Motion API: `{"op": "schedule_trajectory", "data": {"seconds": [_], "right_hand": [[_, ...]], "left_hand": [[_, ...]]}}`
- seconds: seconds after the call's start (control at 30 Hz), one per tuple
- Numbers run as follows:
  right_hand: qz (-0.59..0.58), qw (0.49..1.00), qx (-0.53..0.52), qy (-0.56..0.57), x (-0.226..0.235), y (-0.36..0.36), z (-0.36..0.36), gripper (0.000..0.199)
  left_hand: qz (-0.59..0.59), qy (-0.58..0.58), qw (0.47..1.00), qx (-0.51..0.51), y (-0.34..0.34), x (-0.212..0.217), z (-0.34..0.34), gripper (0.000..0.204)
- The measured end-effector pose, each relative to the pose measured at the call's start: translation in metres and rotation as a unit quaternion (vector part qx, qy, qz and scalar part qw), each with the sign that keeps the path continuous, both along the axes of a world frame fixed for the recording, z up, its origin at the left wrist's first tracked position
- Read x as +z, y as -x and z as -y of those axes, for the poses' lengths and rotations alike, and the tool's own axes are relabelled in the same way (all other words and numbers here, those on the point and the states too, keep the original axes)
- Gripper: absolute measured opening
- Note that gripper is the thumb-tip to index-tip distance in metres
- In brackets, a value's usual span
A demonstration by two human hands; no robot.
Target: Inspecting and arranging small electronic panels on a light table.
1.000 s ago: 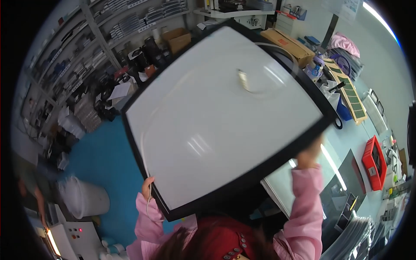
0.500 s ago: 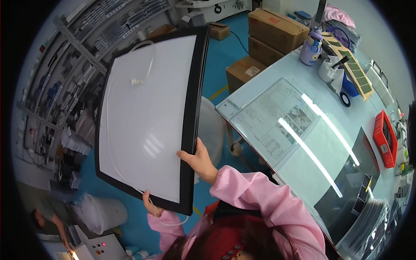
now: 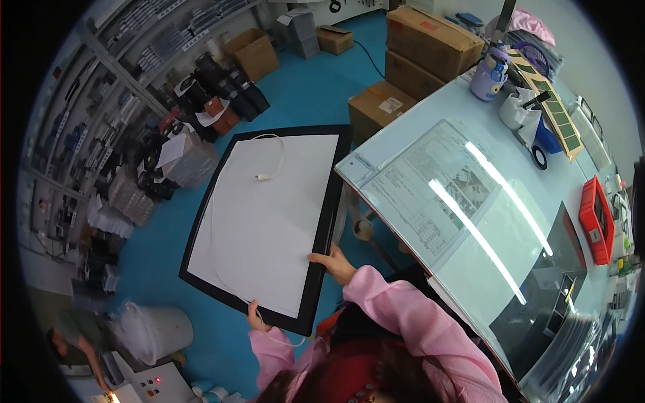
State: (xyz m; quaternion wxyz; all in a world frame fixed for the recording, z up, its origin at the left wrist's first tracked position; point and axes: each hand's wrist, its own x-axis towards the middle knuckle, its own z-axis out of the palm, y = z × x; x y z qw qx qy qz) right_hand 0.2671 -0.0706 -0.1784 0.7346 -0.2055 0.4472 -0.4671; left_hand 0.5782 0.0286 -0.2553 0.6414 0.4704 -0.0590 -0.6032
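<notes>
Both hands hold a large flat panel [image 3: 269, 221] with a white face and a black frame, out over the floor to the left of the table. My left hand [image 3: 256, 318] grips the near edge by its left-hand part, thumb on top and the other fingers mostly hidden beneath. On the right side edge, my right hand [image 3: 336, 265] is closed, its thumb lying on the black frame. A thin white cord [image 3: 213, 232] runs across the white face and hangs in a loop by my left hand. Its small white plug [image 3: 263, 177] rests on the panel's far half.
A glass-topped table [image 3: 396, 221] stands close on the right, its corner beside the panel. Cardboard boxes [image 3: 430, 43] are stacked beyond. Shelves [image 3: 127, 74] and piled goods line the left. A white bin [image 3: 164, 332] and another person [image 3: 80, 339] are at lower left.
The panel's far end has come down, so it lies flatter and lower, uncovering boxes and piled goods behind it. Both hands have shifted slightly right and keep their hold.
</notes>
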Motion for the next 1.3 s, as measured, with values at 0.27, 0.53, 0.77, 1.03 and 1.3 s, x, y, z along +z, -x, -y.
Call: {"op": "schedule_trajectory", "data": {"seconds": [0.27,0.53,0.77,1.03,1.3], "right_hand": [[-0.188,0.958,0.214,0.004,-0.03,0.051,-0.017,0.035],[-0.338,0.836,0.307,0.305,0.039,0.052,-0.068,0.029],[-0.427,0.828,0.159,0.326,0.146,0.138,-0.119,0.026],[-0.557,0.79,-0.114,0.228,0.163,0.258,-0.169,0.016],[-0.727,0.571,-0.378,0.051,0.153,0.368,-0.292,0.012]], "left_hand": [[0.174,-0.08,0.981,-0.004,-0.011,-0.027,0.031,0.051],[0.139,-0.114,0.975,-0.134,-0.069,-0.063,0.071,0.058],[0.181,-0.133,0.944,-0.243,0.031,-0.037,0.211,0.069],[0.33,-0.113,0.876,-0.333,0.169,-0.015,0.308,0.07],[0.473,-0.115,0.834,-0.261,0.192,-0.001,0.301,0.072]]}}
